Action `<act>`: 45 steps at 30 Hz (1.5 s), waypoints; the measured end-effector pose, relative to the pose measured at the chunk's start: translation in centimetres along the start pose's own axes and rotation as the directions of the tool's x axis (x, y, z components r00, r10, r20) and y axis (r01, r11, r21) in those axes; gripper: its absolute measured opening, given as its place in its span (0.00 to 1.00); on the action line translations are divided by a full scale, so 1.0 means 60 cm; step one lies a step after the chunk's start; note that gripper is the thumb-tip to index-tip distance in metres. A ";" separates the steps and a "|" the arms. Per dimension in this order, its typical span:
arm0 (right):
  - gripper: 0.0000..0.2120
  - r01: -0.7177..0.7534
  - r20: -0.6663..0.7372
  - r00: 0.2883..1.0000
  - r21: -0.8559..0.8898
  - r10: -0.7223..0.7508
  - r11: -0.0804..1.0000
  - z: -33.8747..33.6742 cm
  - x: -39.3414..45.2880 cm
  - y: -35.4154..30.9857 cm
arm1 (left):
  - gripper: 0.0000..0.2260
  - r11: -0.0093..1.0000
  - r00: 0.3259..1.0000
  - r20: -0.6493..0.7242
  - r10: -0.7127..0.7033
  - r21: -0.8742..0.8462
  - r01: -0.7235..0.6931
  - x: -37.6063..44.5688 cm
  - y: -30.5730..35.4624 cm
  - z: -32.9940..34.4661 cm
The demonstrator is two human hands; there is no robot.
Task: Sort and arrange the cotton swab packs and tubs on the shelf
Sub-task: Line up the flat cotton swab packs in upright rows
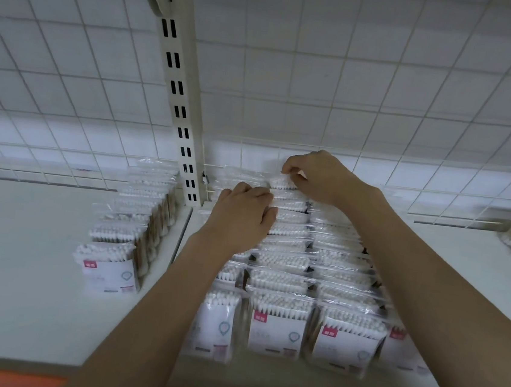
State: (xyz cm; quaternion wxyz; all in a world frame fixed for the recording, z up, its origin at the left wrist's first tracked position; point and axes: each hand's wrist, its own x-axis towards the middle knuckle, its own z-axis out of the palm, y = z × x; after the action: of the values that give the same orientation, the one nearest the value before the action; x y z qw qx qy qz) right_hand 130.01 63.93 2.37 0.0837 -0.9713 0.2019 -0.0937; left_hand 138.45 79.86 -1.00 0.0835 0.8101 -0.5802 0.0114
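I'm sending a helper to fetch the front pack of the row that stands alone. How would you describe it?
Find the slotted upright post at the shelf's back. Left of it, a single row of packs runs toward the front edge. Take the nearest one, the front pack, with bare shelf on both sides.

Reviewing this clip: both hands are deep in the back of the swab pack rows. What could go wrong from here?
1. The right hand pinches the top of a rear pack; pulling it up could drag neighbouring packs out of line.
2. Both forearms reach over the upright front packs; pulling back low could tip them toward the shelf edge.
3. The left hand presses on packed rows, which might lean or slump sideways.
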 end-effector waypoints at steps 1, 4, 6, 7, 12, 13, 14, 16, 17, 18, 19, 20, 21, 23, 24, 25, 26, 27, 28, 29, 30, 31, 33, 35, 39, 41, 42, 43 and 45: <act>0.15 -0.009 0.023 1.000 0.007 0.009 1.000 -0.005 -0.004 -0.003 | 0.17 1.000 1.000 0.023 -0.001 0.014 0.001 0.002 0.000 -0.004; 0.15 0.008 0.026 1.000 -0.013 -0.008 1.000 -0.021 -0.015 -0.017 | 0.14 1.000 0.997 0.071 -0.005 -0.011 0.006 0.005 0.000 -0.020; 0.14 0.042 0.001 0.999 -0.037 -0.042 0.998 -0.033 -0.025 -0.033 | 0.13 0.998 0.997 0.074 -0.001 -0.063 0.005 0.004 0.001 -0.034; 0.14 0.051 -0.015 0.999 -0.034 -0.052 0.998 -0.040 -0.031 -0.042 | 0.15 0.997 0.997 0.071 0.004 -0.075 0.001 0.003 0.003 -0.042; 0.12 0.051 -0.117 0.992 0.065 -0.043 0.997 -0.065 -0.095 -0.097 | 0.19 0.987 0.998 -0.035 -0.061 -0.154 0.055 -0.040 -0.007 -0.082; 0.12 0.050 -0.133 0.990 0.095 -0.037 0.994 -0.066 -0.112 -0.109 | 0.18 0.980 0.994 -0.067 -0.085 -0.187 0.072 -0.057 -0.013 -0.086; 0.11 0.050 -0.140 0.990 0.119 -0.033 0.992 -0.066 -0.129 -0.122 | 0.17 0.973 0.990 -0.093 -0.107 -0.216 0.085 -0.075 -0.020 -0.089; 0.10 0.057 -0.126 0.991 0.154 -0.038 0.986 -0.058 -0.159 -0.147 | 0.15 0.961 0.980 -0.147 -0.134 -0.260 0.092 -0.115 -0.035 -0.087; 0.11 0.057 -0.113 0.993 0.171 -0.038 0.984 -0.052 -0.170 -0.159 | 0.14 0.956 0.974 -0.175 -0.145 -0.278 0.093 -0.135 -0.041 -0.084; 0.11 0.053 -0.101 0.994 0.187 -0.035 0.981 -0.044 -0.180 -0.171 | 0.13 0.952 0.966 -0.205 -0.156 -0.292 0.092 -0.155 -0.047 -0.080; 0.11 0.052 -0.096 0.995 0.200 -0.033 0.978 -0.036 -0.188 -0.184 | 0.11 0.950 0.957 -0.241 -0.162 -0.302 0.085 -0.175 -0.051 -0.076; 0.12 0.050 -0.095 0.995 0.212 -0.031 0.976 -0.028 -0.195 -0.195 | 0.10 0.949 0.947 -0.279 -0.161 -0.306 0.071 -0.192 -0.055 -0.073; 0.13 0.046 -0.094 0.995 0.222 -0.026 0.974 -0.021 -0.200 -0.206 | 0.09 0.950 0.938 -0.311 -0.156 -0.308 0.056 -0.210 -0.058 -0.070; 0.13 0.024 -0.086 0.996 0.237 -0.003 0.971 -0.008 -0.210 -0.227 | 0.10 0.948 0.933 -0.334 -0.136 -0.318 0.024 -0.239 -0.062 -0.065; 0.13 0.012 -0.087 0.996 0.241 0.010 0.970 -0.003 -0.215 -0.235 | 0.12 0.946 0.934 -0.334 -0.123 -0.325 0.009 -0.251 -0.064 -0.062; 0.13 0.006 -0.095 0.995 0.237 0.017 0.972 0.002 -0.219 -0.242 | 0.12 0.943 0.936 -0.333 -0.115 -0.333 -0.003 -0.262 -0.066 -0.058; 0.12 0.006 -0.110 0.994 0.223 0.019 0.975 0.008 -0.224 -0.248 | 0.10 0.939 0.939 -0.326 -0.111 -0.345 -0.009 -0.272 -0.069 -0.054; 0.12 0.009 -0.127 0.992 0.206 0.017 0.979 0.014 -0.228 -0.253 | 0.09 0.934 0.944 -0.312 -0.110 -0.358 -0.010 -0.280 -0.072 -0.050; 0.11 0.009 -0.141 0.990 0.189 0.018 0.982 0.020 -0.232 -0.256 | 0.10 0.928 0.949 -0.294 -0.112 -0.373 -0.006 -0.285 -0.075 -0.045; 0.10 0.003 -0.150 0.988 0.181 0.025 0.983 0.027 -0.237 -0.260 | 0.11 0.919 0.956 -0.269 -0.115 -0.393 0.000 -0.290 -0.078 -0.039; 0.10 -0.005 -0.160 0.986 0.180 0.035 0.984 0.034 -0.242 -0.263 | 0.13 0.908 0.964 -0.242 -0.113 -0.418 0.002 -0.294 -0.079 -0.034; 0.09 -0.013 -0.176 0.983 0.183 0.046 0.983 0.041 -0.247 -0.266 | 0.15 0.898 0.969 -0.224 -0.105 -0.439 -0.004 -0.296 -0.079 -0.029; 0.07 -0.031 -0.207 0.976 0.183 0.069 0.983 0.055 -0.256 -0.270 | 0.19 0.890 0.975 -0.207 -0.079 -0.455 -0.025 -0.298 -0.077 -0.018; 0.07 -0.039 -0.255 0.963 0.190 0.088 0.981 0.068 -0.264 -0.272 | 0.24 0.891 0.980 -0.192 -0.047 -0.451 -0.045 -0.298 -0.073 -0.008; 0.08 -0.071 -0.331 0.934 0.197 0.134 0.978 0.084 -0.273 -0.276 | 0.27 0.898 0.978 -0.206 -0.023 -0.434 -0.070 -0.294 -0.064 0.013; 0.09 -0.092 -0.355 0.921 0.194 0.157 0.977 0.091 -0.276 -0.277 | 0.27 0.889 0.976 -0.214 -0.022 -0.451 -0.079 -0.293 -0.063 0.022; 0.09 -0.097 -0.369 0.915 0.189 0.162 0.977 0.094 -0.278 -0.277 | 0.27 0.882 0.977 -0.211 -0.023 -0.465 -0.079 -0.292 -0.062 0.025; 0.09 -0.104 -0.382 0.909 0.181 0.167 0.978 0.096 -0.279 -0.277 | 0.27 0.873 0.978 -0.206 -0.027 -0.482 -0.077 -0.292 -0.062 0.027; 0.10 -0.122 -0.405 0.896 0.173 0.184 0.977 0.101 -0.283 -0.279 | 0.27 0.842 0.977 -0.208 -0.043 -0.533 -0.076 -0.292 -0.059 0.029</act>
State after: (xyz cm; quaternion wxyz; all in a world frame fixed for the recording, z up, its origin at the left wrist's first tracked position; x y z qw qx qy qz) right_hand 122.33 86.75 -2.63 0.1149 -0.9011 0.2838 -0.3070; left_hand 135.95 97.16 -5.16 0.3686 0.7431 -0.5547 -0.0649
